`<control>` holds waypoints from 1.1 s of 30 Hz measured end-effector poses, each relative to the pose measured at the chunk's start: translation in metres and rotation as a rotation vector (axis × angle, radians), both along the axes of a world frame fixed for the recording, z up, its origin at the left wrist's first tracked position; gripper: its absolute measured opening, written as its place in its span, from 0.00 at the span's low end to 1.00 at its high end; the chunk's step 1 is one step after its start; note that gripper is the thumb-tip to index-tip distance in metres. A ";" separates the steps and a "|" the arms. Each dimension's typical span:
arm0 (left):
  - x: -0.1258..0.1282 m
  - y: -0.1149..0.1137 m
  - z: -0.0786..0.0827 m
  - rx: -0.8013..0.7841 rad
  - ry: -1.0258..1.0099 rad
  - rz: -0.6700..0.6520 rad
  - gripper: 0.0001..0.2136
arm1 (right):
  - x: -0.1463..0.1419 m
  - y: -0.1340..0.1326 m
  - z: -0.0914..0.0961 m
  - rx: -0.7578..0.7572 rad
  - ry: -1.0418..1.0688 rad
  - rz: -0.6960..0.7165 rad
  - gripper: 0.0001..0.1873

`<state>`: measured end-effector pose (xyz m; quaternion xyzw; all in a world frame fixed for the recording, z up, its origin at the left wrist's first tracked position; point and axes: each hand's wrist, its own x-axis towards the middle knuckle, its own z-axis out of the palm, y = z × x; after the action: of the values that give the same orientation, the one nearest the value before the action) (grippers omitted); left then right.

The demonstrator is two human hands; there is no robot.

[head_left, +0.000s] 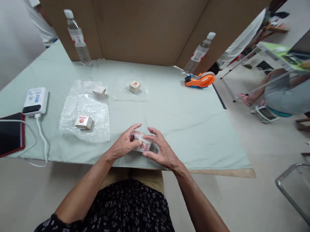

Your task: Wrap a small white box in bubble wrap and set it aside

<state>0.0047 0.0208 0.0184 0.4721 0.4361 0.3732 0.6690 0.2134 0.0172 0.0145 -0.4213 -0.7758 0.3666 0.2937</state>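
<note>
A small white box (143, 143) with red print, apparently in clear wrap, stands near the table's front edge. My left hand (125, 143) grips its left end, thumb across the front and fingers behind. At the right end, my right hand (162, 149) holds it between thumb and curved fingers. To the left, a sheet of bubble wrap (67, 115) carries a small box (83, 122) near its middle and another box (99, 91) at its upper right corner. Farther back, a third small box (135, 86) sits on a smaller clear bubble sheet (120, 93).
An orange tape dispenser (201, 80) lies at the back right beside a water bottle (199, 52). Another bottle (78, 38) stands against the cardboard panel (143, 25). At left are a power bank (35, 99), a cable and a phone (9, 135). A person sits at right.
</note>
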 end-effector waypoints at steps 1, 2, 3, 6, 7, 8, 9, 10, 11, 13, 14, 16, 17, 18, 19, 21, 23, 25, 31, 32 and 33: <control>0.002 0.001 0.003 -0.002 -0.005 0.006 0.37 | 0.002 0.000 -0.001 -0.011 0.000 0.005 0.29; 0.004 0.002 0.005 -0.003 -0.008 0.012 0.36 | 0.004 0.002 0.000 -0.022 0.005 0.010 0.30; 0.007 0.004 0.007 -0.002 -0.011 0.020 0.36 | 0.006 0.004 0.001 -0.032 0.017 0.013 0.30; 0.019 0.013 0.007 0.004 -0.010 0.045 0.37 | 0.013 0.014 0.005 -0.053 0.078 -0.007 0.26; 0.024 0.017 0.006 0.005 -0.012 0.046 0.38 | 0.015 0.017 0.007 -0.061 0.097 -0.013 0.25; 0.029 0.021 0.004 0.006 -0.017 0.040 0.38 | 0.019 0.021 0.008 -0.069 0.113 -0.017 0.24; 0.033 0.025 0.002 0.011 -0.021 0.028 0.38 | 0.023 0.025 0.008 -0.078 0.124 -0.018 0.24; 0.037 0.029 0.000 0.025 -0.021 0.016 0.39 | 0.028 0.030 0.008 -0.085 0.130 -0.020 0.23; 0.041 0.032 -0.003 0.048 -0.013 0.012 0.39 | 0.034 0.036 0.008 -0.091 0.135 -0.029 0.23; 0.046 0.036 -0.009 0.120 0.051 0.037 0.40 | 0.049 0.053 0.008 -0.105 0.143 -0.078 0.24; 0.047 0.036 -0.013 0.165 0.111 0.062 0.40 | 0.059 0.063 0.008 -0.115 0.147 -0.120 0.25; 0.048 0.034 -0.022 0.280 0.268 0.115 0.37 | 0.080 0.089 0.009 -0.147 0.145 -0.220 0.27; 0.048 0.031 -0.028 0.354 0.351 0.130 0.34 | 0.091 0.103 0.010 -0.162 0.142 -0.273 0.28; 0.048 0.028 -0.033 0.437 0.428 0.138 0.31 | 0.101 0.118 0.011 -0.178 0.131 -0.312 0.29; 0.049 0.025 -0.038 0.524 0.492 0.140 0.28 | 0.111 0.132 0.011 -0.185 0.120 -0.351 0.30; 0.051 0.021 -0.048 0.671 0.579 0.147 0.24 | 0.126 0.159 0.012 -0.196 0.092 -0.403 0.32; 0.053 0.018 -0.054 0.760 0.624 0.165 0.22 | 0.137 0.182 0.010 -0.198 0.059 -0.439 0.34; 0.054 0.017 -0.057 0.808 0.641 0.181 0.20 | 0.146 0.197 0.008 -0.200 0.018 -0.444 0.34; 0.055 0.018 -0.058 0.854 0.649 0.201 0.15 | 0.166 0.208 0.004 -0.226 -0.095 -0.382 0.39; 0.055 0.018 -0.058 0.856 0.650 0.203 0.15 | 0.168 0.207 0.004 -0.230 -0.106 -0.379 0.41; 0.055 0.018 -0.058 0.860 0.650 0.205 0.14 | 0.169 0.205 0.004 -0.232 -0.111 -0.378 0.44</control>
<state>0.0592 0.0389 -0.0396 0.7490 0.4723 0.4160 0.2069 0.3825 0.2218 0.0181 -0.6097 -0.6507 0.3681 0.2635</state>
